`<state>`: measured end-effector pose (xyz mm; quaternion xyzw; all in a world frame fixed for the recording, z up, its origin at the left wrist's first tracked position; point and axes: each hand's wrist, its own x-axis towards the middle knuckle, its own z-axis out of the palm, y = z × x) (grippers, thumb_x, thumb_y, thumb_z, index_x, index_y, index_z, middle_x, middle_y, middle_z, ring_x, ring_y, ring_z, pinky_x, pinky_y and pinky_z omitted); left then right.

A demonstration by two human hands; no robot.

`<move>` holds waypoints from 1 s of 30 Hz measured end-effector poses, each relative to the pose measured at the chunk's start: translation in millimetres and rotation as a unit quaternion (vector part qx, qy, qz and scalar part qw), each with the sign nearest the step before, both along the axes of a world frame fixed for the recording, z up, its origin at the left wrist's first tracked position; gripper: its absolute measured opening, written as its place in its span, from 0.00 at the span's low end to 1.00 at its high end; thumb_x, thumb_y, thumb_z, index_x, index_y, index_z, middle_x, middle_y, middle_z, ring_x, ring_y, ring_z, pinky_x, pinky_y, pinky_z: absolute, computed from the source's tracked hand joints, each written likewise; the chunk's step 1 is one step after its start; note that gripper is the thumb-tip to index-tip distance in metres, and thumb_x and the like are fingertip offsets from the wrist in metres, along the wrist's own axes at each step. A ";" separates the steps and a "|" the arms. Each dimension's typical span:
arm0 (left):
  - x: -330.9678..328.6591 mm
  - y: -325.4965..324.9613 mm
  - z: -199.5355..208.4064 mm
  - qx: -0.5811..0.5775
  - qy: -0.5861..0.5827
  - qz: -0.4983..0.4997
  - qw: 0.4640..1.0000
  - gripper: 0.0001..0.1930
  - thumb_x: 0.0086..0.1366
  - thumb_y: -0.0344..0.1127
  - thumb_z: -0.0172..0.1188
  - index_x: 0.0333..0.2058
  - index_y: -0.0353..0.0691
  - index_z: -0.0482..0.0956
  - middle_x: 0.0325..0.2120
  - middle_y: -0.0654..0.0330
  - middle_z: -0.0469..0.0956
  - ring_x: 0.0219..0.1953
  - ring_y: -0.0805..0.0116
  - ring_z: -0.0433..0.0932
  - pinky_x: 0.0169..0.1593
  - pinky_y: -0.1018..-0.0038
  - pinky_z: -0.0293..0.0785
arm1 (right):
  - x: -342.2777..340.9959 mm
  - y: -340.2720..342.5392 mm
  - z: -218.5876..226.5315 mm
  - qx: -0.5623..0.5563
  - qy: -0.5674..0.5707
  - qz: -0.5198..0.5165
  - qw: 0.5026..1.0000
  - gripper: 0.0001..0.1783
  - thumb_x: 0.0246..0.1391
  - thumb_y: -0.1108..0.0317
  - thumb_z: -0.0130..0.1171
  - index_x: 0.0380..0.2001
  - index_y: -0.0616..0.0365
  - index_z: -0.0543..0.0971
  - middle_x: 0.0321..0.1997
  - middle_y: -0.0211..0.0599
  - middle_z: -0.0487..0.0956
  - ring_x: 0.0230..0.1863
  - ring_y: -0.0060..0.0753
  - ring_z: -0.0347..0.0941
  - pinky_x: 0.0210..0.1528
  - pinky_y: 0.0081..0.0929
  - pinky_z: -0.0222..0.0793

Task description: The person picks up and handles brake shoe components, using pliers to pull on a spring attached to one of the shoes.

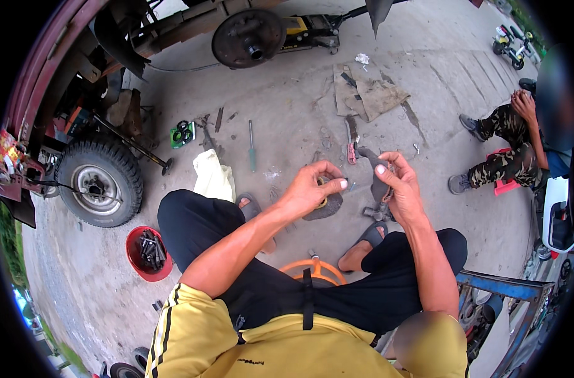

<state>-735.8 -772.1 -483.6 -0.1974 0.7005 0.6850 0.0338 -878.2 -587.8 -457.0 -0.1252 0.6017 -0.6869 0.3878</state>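
My left hand [307, 190] is raised between my knees, thumb and fingers pinched together. A dark grey piece with a yellowish edge [328, 209] shows just under its fingers; how it is held is partly hidden. My right hand [405, 195] is closed on a dark grey, strip-like piece [379, 188] that sticks up past the thumb. The two hands are apart. Below the right hand, near my foot, is a greyish metal part [370, 213]. Beyond the hands lies a red-handled tool [351, 150] on the concrete.
To the left are a red bowl [133, 254] of dark bolts, a pale cloth [210, 175], a green-handled screwdriver [252, 157] and a vehicle wheel [96, 183]. A round hub [239, 38] and floor jack [315, 28] stand ahead. At right sits a person in camouflage trousers [504, 167].
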 end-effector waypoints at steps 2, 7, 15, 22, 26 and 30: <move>-0.9 14.2 -2.5 0.030 0.049 -0.028 0.998 0.19 0.62 0.43 0.69 0.44 0.36 0.76 0.41 0.60 0.79 0.43 0.76 0.72 0.46 0.74 0.68 | 15.3 -4.8 -5.1 0.030 0.044 0.025 0.998 0.16 0.58 0.65 0.67 0.46 0.56 0.76 0.35 0.24 0.74 0.34 0.13 0.70 0.23 0.15 0.68; 1.1 23.8 -12.6 0.067 0.011 -0.024 0.997 0.25 0.61 0.48 0.70 0.47 0.34 0.73 0.42 0.58 0.79 0.46 0.73 0.73 0.49 0.72 0.69 | 35.1 -9.6 -13.3 0.046 0.062 0.105 0.991 0.15 0.64 0.72 0.56 0.53 0.63 0.74 0.38 0.32 0.78 0.35 0.19 0.75 0.32 0.21 0.75; 2.7 25.5 -20.7 0.083 -0.021 0.001 0.996 0.30 0.58 0.54 0.72 0.45 0.34 0.74 0.39 0.58 0.80 0.40 0.74 0.74 0.42 0.74 0.71 | 35.4 -6.1 -17.6 0.050 0.063 0.123 0.989 0.17 0.56 0.82 0.58 0.50 0.64 0.76 0.43 0.35 0.80 0.42 0.21 0.76 0.44 0.22 0.74; -1.2 20.8 -15.9 -0.027 -0.070 0.018 0.997 0.17 0.64 0.44 0.62 0.33 0.32 0.76 0.26 0.57 0.79 0.29 0.71 0.75 0.33 0.70 0.70 | 35.6 -9.6 -0.3 0.096 0.464 0.073 0.877 0.07 0.44 0.87 0.58 0.26 0.65 0.79 0.38 0.39 0.73 0.35 0.35 0.72 0.38 0.31 0.70; 0.1 12.8 -8.4 -0.251 -0.086 0.011 0.964 0.17 0.62 0.43 0.56 0.35 0.30 0.72 0.24 0.41 0.77 0.34 0.42 0.80 0.37 0.53 0.72 | 35.3 -6.2 -16.7 0.178 0.689 0.158 0.685 0.07 0.45 0.77 0.57 0.30 0.64 0.81 0.41 0.42 0.72 0.41 0.42 0.71 0.37 0.39 0.73; 3.4 18.4 -4.3 -0.442 0.021 0.014 0.897 0.19 0.62 0.42 0.60 0.39 0.31 0.66 0.33 0.41 0.80 0.32 0.42 0.81 0.35 0.53 0.75 | 47.4 -6.0 -55.2 0.332 0.670 0.249 0.616 0.13 0.49 0.74 0.55 0.38 0.64 0.81 0.39 0.50 0.74 0.39 0.49 0.76 0.39 0.41 0.76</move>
